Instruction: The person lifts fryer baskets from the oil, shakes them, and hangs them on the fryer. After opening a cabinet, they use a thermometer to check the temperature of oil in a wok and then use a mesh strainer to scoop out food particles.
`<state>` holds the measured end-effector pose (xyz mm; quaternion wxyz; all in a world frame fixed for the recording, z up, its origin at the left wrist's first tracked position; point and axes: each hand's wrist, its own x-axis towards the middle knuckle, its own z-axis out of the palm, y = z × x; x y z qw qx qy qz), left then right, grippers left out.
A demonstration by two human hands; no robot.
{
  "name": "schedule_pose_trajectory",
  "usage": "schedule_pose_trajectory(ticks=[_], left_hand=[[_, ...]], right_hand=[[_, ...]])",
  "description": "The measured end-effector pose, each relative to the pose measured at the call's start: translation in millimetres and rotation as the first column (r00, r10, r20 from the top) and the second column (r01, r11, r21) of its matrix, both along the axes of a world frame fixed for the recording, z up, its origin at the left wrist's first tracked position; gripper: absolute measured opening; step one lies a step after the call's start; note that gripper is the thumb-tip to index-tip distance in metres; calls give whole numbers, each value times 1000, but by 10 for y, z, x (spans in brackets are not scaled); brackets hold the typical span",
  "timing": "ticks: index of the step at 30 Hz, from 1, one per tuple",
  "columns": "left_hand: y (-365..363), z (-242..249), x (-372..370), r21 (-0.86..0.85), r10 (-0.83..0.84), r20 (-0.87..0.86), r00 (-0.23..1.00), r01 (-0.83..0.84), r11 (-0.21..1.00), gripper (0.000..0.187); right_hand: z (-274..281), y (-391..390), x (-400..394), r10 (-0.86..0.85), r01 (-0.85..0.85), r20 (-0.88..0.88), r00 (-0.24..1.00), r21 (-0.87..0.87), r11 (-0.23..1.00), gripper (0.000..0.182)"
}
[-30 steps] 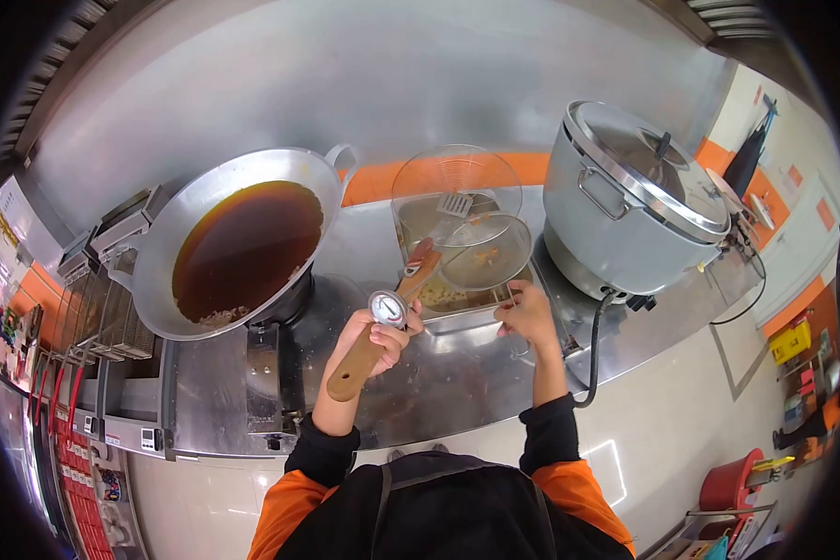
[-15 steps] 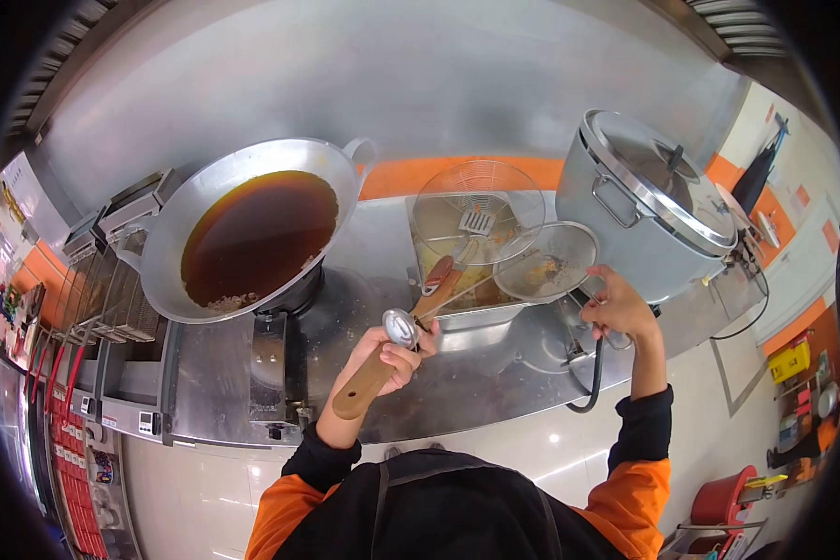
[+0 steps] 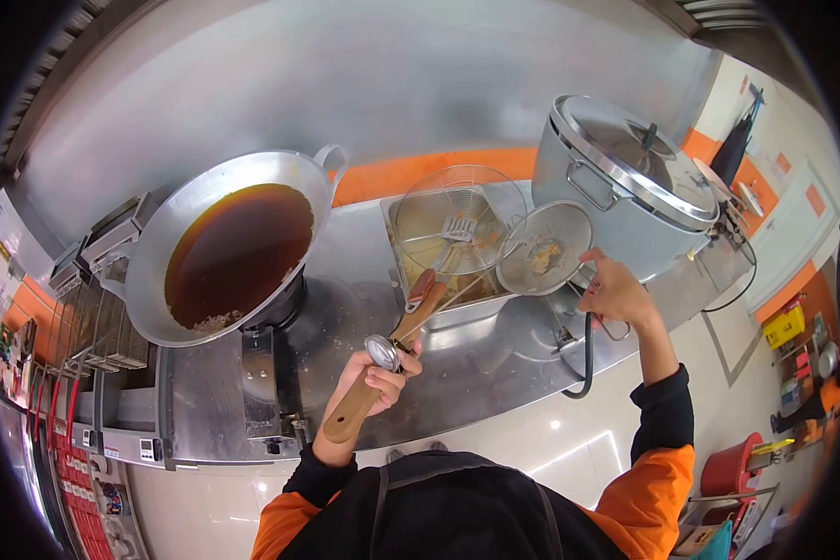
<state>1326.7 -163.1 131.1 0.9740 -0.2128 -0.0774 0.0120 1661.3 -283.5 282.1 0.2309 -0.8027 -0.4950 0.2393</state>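
Observation:
My left hand is closed around a wooden handle, with a round dial thermometer by its fingers. The thin handle of a fine-mesh strainer also runs to this hand. Crumbs lie in the strainer. My right hand is bent at the strainer's right rim, fingers curled by its wire hook. Behind them, a wide wire skimmer and a slotted spatula with a brown handle sit over a metal tray of cloudy liquid. Where the wooden handle joins the skimmer is partly hidden.
A large wok of dark brown oil stands on a burner at left. At right is a tall lidded pot. A black hose curves over the counter edge. Fryer baskets are at far left; a red bucket stands at lower right.
The view has shifted slightly. The strainer has turned so its crumbs show more fully, and my right hand sits closer against its rim. My left hand keeps its hold on the wooden handle.

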Motion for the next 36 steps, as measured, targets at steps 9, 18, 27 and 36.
schedule_pose_trajectory(ticks=[9, 18, 27, 36], left_hand=[[6, -26, -107, 1, -19, 21, 1000, 19, 1000, 45], [-1, 16, -208, -26, -29, 40, 999, 30, 999, 45], [49, 19, -229, 172, -3, -91, 996, 18, 985, 42], [159, 216, 105, 324, 12, -227, 974, 64, 944, 53]], right_hand=[[43, -21, -95, -21, 21, 69, 997, 5, 1000, 60], [130, -191, -191, -19, 20, 111, 994, -3, 1000, 55], [233, -419, -203, -76, 76, 72, 994, -2, 997, 55], [176, -450, -183, -97, 98, -22, 995, 51, 994, 55]])
